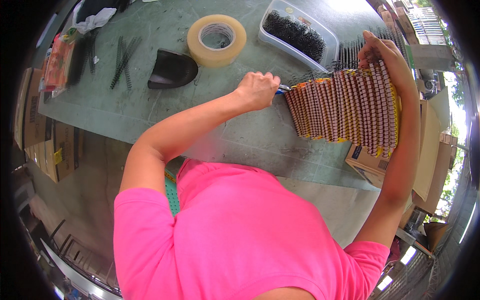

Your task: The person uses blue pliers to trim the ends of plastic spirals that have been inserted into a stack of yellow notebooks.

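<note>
"Left hand first: is it empty?"

"No, its fingers are clenched round a blue-handled tool, probably pliers or cutters, at the left end of the row. The fist hides most of it."

"And the right hand?"

"It curls over the far right corner of the row of spiral-bound booklets, among the black coil tails. Whether its fingertips pinch a tail or merely brace the row, one cannot tell."

"Where does that row lie?"

"On the right side of the worktop, bound edges up, just nearer the person than the clear plastic tub of black coil pieces."

"How far along does the work look?"

"Partway, at a guess. Coils seem to run through the visible booklets, so threading looks done. Longer tails stand out near the right hand, while those by the tool look shorter, so finishing the ends is probably what's left. They're too crowded to count."
</note>
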Demonstrator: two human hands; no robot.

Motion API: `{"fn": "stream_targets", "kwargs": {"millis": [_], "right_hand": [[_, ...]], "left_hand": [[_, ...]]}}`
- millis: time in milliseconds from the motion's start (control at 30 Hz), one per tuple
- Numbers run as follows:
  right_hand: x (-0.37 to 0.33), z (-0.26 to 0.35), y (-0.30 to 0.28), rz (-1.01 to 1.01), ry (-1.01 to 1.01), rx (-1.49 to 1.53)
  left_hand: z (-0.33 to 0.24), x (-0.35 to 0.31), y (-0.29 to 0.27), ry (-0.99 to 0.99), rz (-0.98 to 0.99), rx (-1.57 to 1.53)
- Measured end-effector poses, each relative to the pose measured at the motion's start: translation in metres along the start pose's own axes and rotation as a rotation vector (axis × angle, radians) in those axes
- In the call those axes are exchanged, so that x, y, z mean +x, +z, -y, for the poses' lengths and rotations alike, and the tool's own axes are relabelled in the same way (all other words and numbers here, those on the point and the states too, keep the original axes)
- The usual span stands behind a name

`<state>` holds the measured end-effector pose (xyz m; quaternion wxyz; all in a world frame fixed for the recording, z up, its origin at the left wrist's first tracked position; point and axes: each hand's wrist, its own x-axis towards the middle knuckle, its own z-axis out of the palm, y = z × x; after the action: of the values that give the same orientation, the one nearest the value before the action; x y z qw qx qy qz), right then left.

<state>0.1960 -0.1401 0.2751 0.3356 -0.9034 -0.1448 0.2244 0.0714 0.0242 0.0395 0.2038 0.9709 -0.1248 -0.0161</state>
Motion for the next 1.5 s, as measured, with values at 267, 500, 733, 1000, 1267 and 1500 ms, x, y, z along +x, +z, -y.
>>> {"fn": "stream_targets", "kwargs": {"millis": [267,500,733,1000,1267,1500], "right_hand": [[-0.002,0.001,0.001,-0.029,-0.019,0.006],[-0.004,0.004,0.001,-0.011,-0.054,-0.06],[-0.003,0.004,0.004,-0.033,-0.027,-0.048],[-0.002,0.001,0.001,-0.016,-0.041,-0.029],[-0.001,0.002,0.002,-0.026,0.0,-0.005],[-0.002,0.001,-0.001,-0.01,-0.01,-0.044]], "left_hand": [[0.0,-0.006,-0.016,0.034,-0.103,0.109],[-0.001,0.006,-0.01,0.095,-0.149,0.109],[0.003,0.012,0.001,0.01,-0.044,-0.012],[0.004,0.005,-0.012,0.165,-0.201,0.182],[0.007,0.009,0.002,0.055,-0.101,-0.042],[0.002,-0.004,-0.011,0.08,-0.192,0.051]]}}
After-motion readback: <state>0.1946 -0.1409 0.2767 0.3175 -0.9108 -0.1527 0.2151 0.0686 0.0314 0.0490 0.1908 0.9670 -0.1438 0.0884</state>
